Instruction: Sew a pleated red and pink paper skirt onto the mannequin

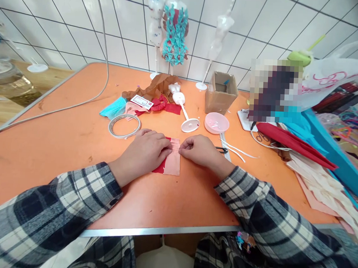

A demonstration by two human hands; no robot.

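A small piece of fabric (173, 163), pale pink with a red part along its left side, lies flat on the orange table. Low folds run across its upper part. My left hand (145, 151) covers the red side, its fingers bent and thumb and fingertips closed on the cloth near the pink part. At the right edge of the pink part, my right hand (199, 150) pinches the fabric between thumb and forefinger, its other fingers curled in. My left palm hides much of the red part.
A roll of tape (110, 128) lies beyond my left hand. Behind the fabric are a small mannequin stand (190, 125), a pink bowl (216, 123) and a cardboard box (219, 101). White strips (240, 155) and black-handled scissors (222, 150) lie right; a cable (101, 91) crosses the left side.
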